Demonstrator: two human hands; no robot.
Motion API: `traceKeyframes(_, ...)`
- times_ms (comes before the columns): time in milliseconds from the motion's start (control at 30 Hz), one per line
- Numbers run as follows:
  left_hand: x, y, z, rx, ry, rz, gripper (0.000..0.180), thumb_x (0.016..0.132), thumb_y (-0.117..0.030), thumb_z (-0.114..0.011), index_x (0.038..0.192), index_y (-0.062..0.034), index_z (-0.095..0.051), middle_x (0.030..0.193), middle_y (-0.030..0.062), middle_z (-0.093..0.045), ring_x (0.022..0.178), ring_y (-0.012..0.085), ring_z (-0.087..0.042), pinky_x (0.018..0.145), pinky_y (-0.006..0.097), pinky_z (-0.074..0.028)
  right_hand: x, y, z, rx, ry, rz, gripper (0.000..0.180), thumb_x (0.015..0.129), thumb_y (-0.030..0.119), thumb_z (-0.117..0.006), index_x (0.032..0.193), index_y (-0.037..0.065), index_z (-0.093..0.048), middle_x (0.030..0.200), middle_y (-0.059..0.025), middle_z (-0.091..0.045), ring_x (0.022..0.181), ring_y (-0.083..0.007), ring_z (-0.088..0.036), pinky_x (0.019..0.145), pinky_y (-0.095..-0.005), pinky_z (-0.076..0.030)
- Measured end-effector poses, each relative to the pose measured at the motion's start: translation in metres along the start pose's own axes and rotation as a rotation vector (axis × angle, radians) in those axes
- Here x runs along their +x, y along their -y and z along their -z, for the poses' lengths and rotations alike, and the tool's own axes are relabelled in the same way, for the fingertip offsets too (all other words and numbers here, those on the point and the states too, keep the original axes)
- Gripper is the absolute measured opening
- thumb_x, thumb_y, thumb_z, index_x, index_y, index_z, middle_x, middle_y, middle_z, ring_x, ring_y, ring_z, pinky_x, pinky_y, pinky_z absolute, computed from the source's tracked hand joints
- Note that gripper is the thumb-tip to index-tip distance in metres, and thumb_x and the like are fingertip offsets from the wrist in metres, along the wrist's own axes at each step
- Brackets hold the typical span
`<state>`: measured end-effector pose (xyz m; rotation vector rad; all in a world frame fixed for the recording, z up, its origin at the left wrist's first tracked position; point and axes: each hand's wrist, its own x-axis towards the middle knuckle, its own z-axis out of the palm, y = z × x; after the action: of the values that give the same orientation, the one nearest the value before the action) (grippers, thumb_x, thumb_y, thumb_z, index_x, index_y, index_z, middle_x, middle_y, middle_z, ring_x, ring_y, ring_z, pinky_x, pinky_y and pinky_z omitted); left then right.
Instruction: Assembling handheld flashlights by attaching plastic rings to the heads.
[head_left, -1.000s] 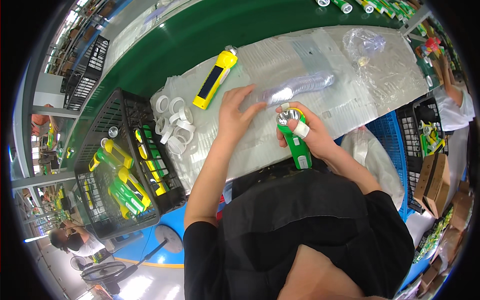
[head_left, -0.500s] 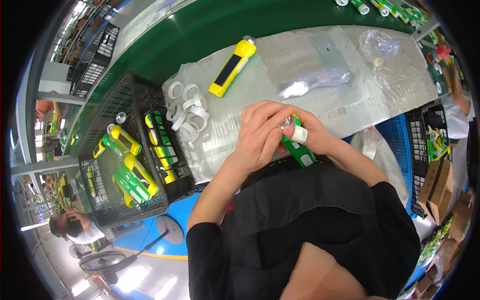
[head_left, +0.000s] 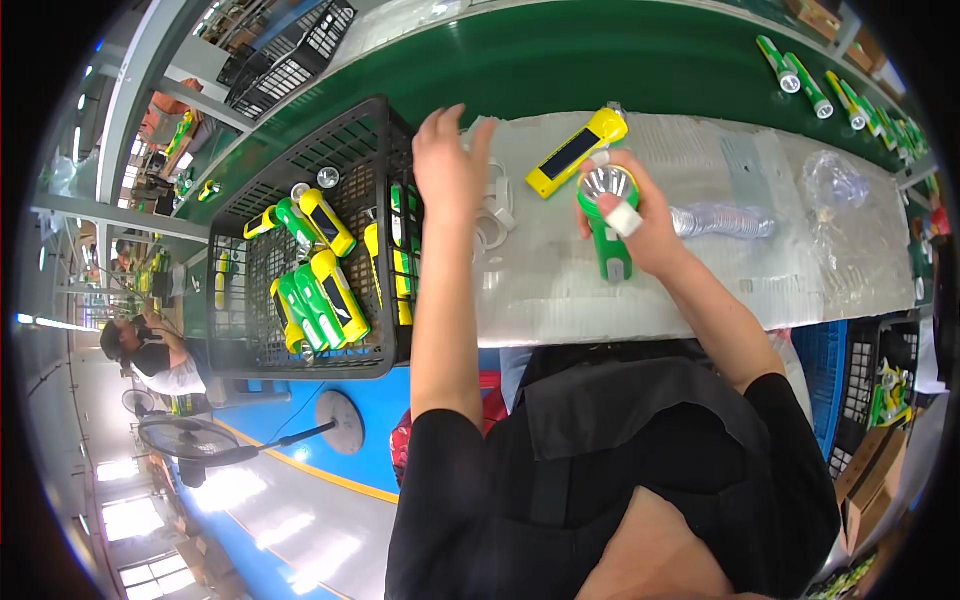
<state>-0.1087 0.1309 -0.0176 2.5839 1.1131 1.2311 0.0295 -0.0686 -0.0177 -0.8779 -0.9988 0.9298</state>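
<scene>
My right hand [head_left: 648, 215] is closed around a green flashlight [head_left: 611, 250], its round reflector turned up toward me. A white wrap covers my right thumb. Reaching forward on the left, my left hand [head_left: 446, 165] has its fingers apart and nothing in them. It hovers between the black crate and the white rings [head_left: 497, 222], partly hiding the rings. A yellow flashlight [head_left: 575, 152] with a dark panel lies on the plastic-covered worktop [head_left: 560, 300], just beyond my right hand.
To the left stands a black crate [head_left: 380, 240] holding several yellow and green flashlights [head_left: 322, 300]. Clear plastic sleeves [head_left: 725, 221] and a crumpled clear bag [head_left: 836, 185] lie to the right. More flashlights [head_left: 810, 88] stand along the green surface at the far right. A pedestal fan [head_left: 195, 440] is at lower left.
My hands have come apart. The left moved forward and left, opening; the right carried the green flashlight up and forward. The view has also shifted, so the crate and worktop appear farther right.
</scene>
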Motion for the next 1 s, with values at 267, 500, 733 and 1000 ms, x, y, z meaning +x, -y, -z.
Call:
traceKeyframes(267, 0.025, 0.051, -0.017, 0.396, 0.719, 0.285, 0.067, 0.078, -0.051, -0.07, 0.127, -0.0063, -0.06, 0.117, 0.0176, -0.066, 0.108, 0.0322, -0.063, 0.091, 0.042, -0.05, 0.004, -0.012, 0.005, -0.011, 0.005, -0.011, 0.03, 0.095, 0.013, -0.058, 0.122, 0.005, -0.046, 0.083, -0.0071, -0.058, 0.071, -0.015, -0.058, 0.065, -0.031, -0.05)
traceKeyframes(500, 0.006, -0.043, 0.022, -1.041, 0.189, 0.358, 0.025, 0.089, -0.012, -0.07, 0.11, -0.0005, -0.062, 0.099, 0.0076, -0.065, 0.093, 0.0154, -0.063, 0.079, 0.03, -0.053, 0.009, -0.009, 0.012, -0.004, -0.002, 0.016, 0.031, 0.095, 0.01, -0.056, 0.123, 0.004, -0.045, 0.083, -0.0082, -0.058, 0.071, -0.0153, -0.058, 0.066, -0.0308, -0.049)
traceKeyframes(733, -0.032, -0.093, 0.056, -0.695, 0.193, -0.211, 0.028, 0.069, -0.011, -0.085, 0.093, -0.0068, -0.07, 0.103, 0.0114, -0.059, 0.087, 0.0222, -0.061, 0.072, 0.032, -0.051, 0.013, -0.017, 0.009, -0.018, 0.025, 0.085, 0.035, 0.089, 0.013, -0.066, 0.119, 0.006, -0.049, 0.099, -0.0052, -0.057, 0.079, -0.0117, -0.06, 0.068, -0.0277, -0.053)
traceKeyframes(1000, -0.035, -0.093, 0.061, -0.65, 0.25, -0.297, 0.034, 0.069, -0.02, -0.085, 0.1, -0.0121, -0.075, 0.103, 0.0089, -0.058, 0.089, 0.0243, -0.06, 0.073, 0.034, -0.051, 0.005, -0.033, 0.036, -0.186, 0.069, 0.15, 0.051, 0.092, 0.026, -0.062, 0.135, 0.005, -0.043, 0.12, -0.0068, -0.055, 0.107, -0.0164, -0.056, 0.092, -0.0324, -0.047)
